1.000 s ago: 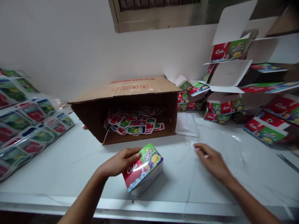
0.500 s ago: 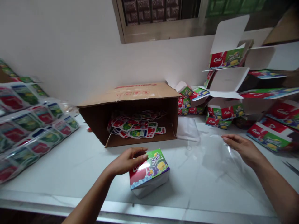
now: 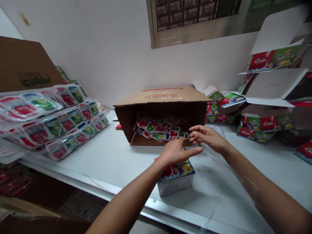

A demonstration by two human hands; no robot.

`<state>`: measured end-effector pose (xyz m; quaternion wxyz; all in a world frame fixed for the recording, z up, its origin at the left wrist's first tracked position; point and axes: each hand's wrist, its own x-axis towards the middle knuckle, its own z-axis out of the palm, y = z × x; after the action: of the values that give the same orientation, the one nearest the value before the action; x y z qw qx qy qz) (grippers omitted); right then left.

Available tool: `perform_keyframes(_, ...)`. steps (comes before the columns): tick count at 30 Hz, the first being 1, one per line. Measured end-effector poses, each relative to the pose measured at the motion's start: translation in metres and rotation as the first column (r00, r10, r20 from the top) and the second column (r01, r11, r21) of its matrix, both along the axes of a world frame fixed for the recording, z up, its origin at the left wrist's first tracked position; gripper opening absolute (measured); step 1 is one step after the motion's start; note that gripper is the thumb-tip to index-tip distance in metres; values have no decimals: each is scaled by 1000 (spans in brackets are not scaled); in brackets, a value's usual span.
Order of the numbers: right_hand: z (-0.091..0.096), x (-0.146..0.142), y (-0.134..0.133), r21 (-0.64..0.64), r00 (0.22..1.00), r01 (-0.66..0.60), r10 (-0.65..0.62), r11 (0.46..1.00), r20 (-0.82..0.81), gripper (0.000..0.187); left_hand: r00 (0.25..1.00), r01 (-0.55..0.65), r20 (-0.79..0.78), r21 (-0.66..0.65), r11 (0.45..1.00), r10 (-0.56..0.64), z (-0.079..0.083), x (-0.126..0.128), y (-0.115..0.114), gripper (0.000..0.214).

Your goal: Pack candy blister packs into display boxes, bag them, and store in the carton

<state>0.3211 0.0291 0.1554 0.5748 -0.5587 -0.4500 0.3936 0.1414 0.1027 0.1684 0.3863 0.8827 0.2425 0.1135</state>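
My left hand [image 3: 177, 151] is over the small printed carton [image 3: 176, 182], thumb and fingers apart, with nothing seen in it. The carton has a red and green Cola and Sprite top and white sides, and it sits near the table's front edge. Close by on the right, my right hand [image 3: 207, 137] has its fingers bent toward the left hand. A clear plastic bag [image 3: 214, 155] trails from its fingers along the forearm, blurred and hard to make out. Behind both hands, an open brown cardboard box [image 3: 161, 95] lies on its side with many can-shaped printed packets [image 3: 161, 136] inside.
Clear-wrapped rows of similar packets [image 3: 78, 117] are stacked on the left of the white table [image 3: 97, 162]. Open printed cartons [image 3: 268, 125] pile up on the right. A large cardboard box [image 3: 29, 65] stands behind the left stack. The table's front edge [image 3: 136, 203] runs below.
My right hand has moved left, bringing the clear plastic bag toward my left hand. My left hand has lifted off the carton's top, its thumb spreading. The view has turned left.
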Motion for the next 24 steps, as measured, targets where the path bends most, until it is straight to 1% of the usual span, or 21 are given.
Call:
perform_keyframes(1,-4,-5,4,34,997,37,-35,999,-67,38,1000,20,14,-5,1000,-20,-1,9,-1,64)
perform_keyframes(2,-7,-10,8,75,988,97,-87,992,-126,37,998,31,50,-54,998,-28,-2,20,0,58)
perform_keyframes(3,-10,-14,13,117,973,171,-149,978,-177,37,995,30,93,-135,990,-17,-3,30,1,52)
perform_keyframes(5,-10,-17,20,190,932,315,-264,930,-250,35,987,7,155,-312,950,43,-6,47,6,43)
perform_keyframes(6,-9,-16,22,219,913,365,-303,905,-272,35,983,-9,168,-373,928,77,-7,53,10,41)
perform_keyframes(7,-7,-15,23,241,902,396,-327,886,-281,34,980,-28,170,-402,915,104,-9,56,13,39)
perform_keyframes(9,-1,-12,23,280,888,440,-366,853,-279,34,978,-74,151,-383,921,141,-13,58,19,36)
perform_keyframes(11,5,-8,22,310,873,472,-390,825,-292,34,977,-117,125,-355,928,171,-18,57,23,41)
perform_keyframes(12,7,-7,21,319,863,489,-397,812,-313,33,983,-131,83,-303,944,163,-20,56,23,46)
perform_keyframes(13,9,-5,21,325,851,506,-403,799,-336,32,990,-132,13,-216,967,138,-21,56,23,51)
perform_keyframes(14,9,-2,21,326,844,518,-410,791,-346,31,991,-114,-77,-108,988,106,-22,57,23,55)
perform_keyframes(15,7,1,20,324,847,519,-424,791,-322,31,982,-74,-174,-2,997,73,-23,58,23,56)
perform_keyframes(16,4,6,19,317,865,499,-441,806,-239,30,963,-23,-264,86,996,45,-23,60,23,55)
perform_keyframes(17,-2,11,16,300,890,451,-450,841,-75,30,942,26,-333,144,989,24,-22,60,24,53)
perform_keyframes(18,-11,17,11,261,892,383,-428,886,145,31,929,60,-370,166,984,6,-21,61,26,50)
perform_keyframes(19,-23,23,4,195,852,316,-368,928,371,32,928,73,-373,158,985,-9,-19,60,28,47)
perform_keyframes(20,-37,28,-4,115,776,264,-282,958,564,33,926,87,-378,161,983,-20,-18,59,31,43)
perform_keyframes(21,-52,32,-14,46,695,240,-205,970,689,32,925,97,-380,165,982,-27,-17,57,34,40)
perform_keyframes(22,-69,35,-24,3,645,245,-166,970,746,29,925,102,-377,166,981,-32,-17,54,37,37)
perform_keyframes(24,-102,35,-43,-34,562,291,-142,956,815,23,931,100,-363,158,982,-36,-18,50,42,34)
